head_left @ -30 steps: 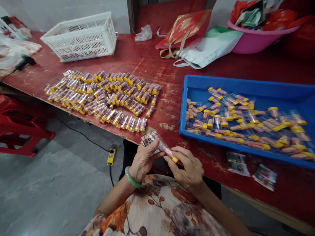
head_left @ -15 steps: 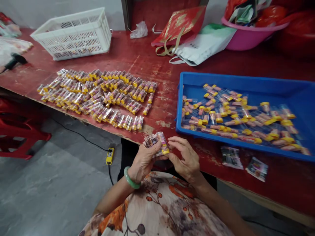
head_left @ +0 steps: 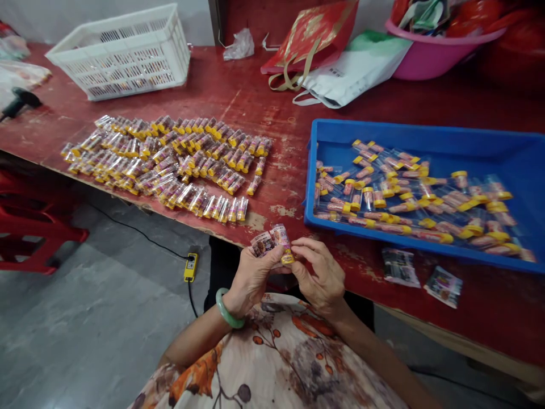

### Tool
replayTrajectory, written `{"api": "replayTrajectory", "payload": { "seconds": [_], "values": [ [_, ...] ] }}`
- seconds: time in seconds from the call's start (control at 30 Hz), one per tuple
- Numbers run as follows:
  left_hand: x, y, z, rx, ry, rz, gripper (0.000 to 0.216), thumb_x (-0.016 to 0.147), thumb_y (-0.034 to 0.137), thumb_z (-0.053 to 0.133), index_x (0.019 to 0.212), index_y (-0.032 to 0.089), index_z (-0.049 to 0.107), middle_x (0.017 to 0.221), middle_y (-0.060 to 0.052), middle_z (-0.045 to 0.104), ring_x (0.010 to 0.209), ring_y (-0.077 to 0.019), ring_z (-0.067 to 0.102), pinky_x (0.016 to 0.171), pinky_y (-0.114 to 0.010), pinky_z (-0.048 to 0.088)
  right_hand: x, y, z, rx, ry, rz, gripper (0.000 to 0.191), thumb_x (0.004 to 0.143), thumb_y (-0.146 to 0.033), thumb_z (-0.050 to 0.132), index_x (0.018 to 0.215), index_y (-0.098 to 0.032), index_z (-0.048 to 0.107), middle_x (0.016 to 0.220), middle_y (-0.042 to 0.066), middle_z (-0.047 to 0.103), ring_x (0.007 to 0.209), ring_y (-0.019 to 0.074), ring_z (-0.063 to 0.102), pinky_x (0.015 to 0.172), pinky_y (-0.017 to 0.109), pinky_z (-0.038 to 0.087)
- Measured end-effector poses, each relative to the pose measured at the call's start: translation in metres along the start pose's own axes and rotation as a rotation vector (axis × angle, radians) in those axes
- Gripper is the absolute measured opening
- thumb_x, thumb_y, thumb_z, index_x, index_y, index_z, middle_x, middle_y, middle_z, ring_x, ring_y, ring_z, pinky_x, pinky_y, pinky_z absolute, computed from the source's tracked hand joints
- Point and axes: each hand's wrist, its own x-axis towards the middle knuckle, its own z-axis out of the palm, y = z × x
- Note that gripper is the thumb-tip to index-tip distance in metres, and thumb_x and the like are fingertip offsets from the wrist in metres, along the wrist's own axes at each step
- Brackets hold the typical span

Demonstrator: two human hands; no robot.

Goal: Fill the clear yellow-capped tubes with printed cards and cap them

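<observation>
My left hand (head_left: 252, 278), a green bangle at its wrist, is closed on a small stack of printed plastic sleeves (head_left: 262, 243). Its thumb also presses on a small tube (head_left: 281, 238) with a printed wrap and a yellow cap. From the other side my right hand (head_left: 319, 275) has its curled fingertips and thumb at the tube's edge near the cap. Left of my hands lie rows of wrapped, yellow-capped tubes (head_left: 191, 165). To the right, a blue tray (head_left: 426, 129) holds many clear, yellow-capped tubes (head_left: 387, 190) with pink contents.
Two stacks of printed sleeves, one nearer (head_left: 401, 267) and one farther right (head_left: 443, 286), lie before the tray on the red table (head_left: 276, 119). Behind stand a white basket (head_left: 123, 54), bags (head_left: 353, 74) and a pink basin (head_left: 430, 57). A power strip (head_left: 191, 267) and red stool (head_left: 34, 227) are at left.
The tube and sleeves have tilted apart slightly in my left hand, and my thumb sits a little lower. Both hands stay in nearly the same place. The camera view has shifted slightly.
</observation>
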Motion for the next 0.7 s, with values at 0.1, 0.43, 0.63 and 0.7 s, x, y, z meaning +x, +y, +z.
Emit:
{"api": "replayTrajectory", "payload": {
  "seconds": [0.1, 0.43, 0.63, 0.7],
  "values": [
    [0.000, -0.002, -0.002, 0.003, 0.003, 0.000, 0.032, 0.062, 0.033, 0.084, 0.084, 0.014, 0.070, 0.077, -0.002, 0.068, 0.064, -0.0130, 0.062, 0.061, -0.027, 0.055, 0.000, -0.002, 0.003, 0.011, 0.012, 0.009, 0.026, 0.086, -0.012, 0.053, 0.109, -0.022, 0.060, 0.101, 0.009, 0.065, 0.091, 0.0199, 0.065, 0.078, 0.035, 0.054],
    [0.010, -0.003, -0.012, 0.009, -0.051, 0.033, 0.029, 0.066, 0.029, 0.081, 0.089, 0.013, 0.072, 0.077, -0.004, 0.070, 0.063, -0.0136, 0.063, 0.057, -0.024, 0.055, 0.024, -0.004, -0.015, 0.279, -0.214, 0.282, 0.020, 0.082, -0.024, 0.063, 0.102, -0.019, 0.063, 0.097, 0.008, 0.066, 0.074, 0.0159, 0.063, 0.064, 0.028, 0.054],
    [0.013, 0.005, -0.022, 0.161, -0.147, 0.086, 0.035, 0.064, 0.033, 0.082, 0.092, 0.012, 0.074, 0.082, -0.007, 0.071, 0.066, -0.0157, 0.063, 0.054, -0.025, 0.054, 0.051, 0.003, 0.001, 0.555, -0.276, 0.741, 0.033, 0.069, -0.037, 0.075, 0.093, -0.016, 0.065, 0.076, 0.004, 0.069, 0.064, 0.0160, 0.065, 0.057, 0.026, 0.053],
    [0.016, 0.010, -0.026, 0.170, -0.130, 0.118, 0.035, 0.061, 0.032, 0.083, 0.089, 0.012, 0.075, 0.081, -0.006, 0.071, 0.066, -0.0156, 0.062, 0.053, -0.024, 0.054, 0.061, 0.002, 0.010, 0.608, -0.327, 0.808, 0.034, 0.066, -0.036, 0.077, 0.091, -0.015, 0.066, 0.077, 0.005, 0.070, 0.067, 0.0167, 0.065, 0.059, 0.027, 0.053]
  ]
}}
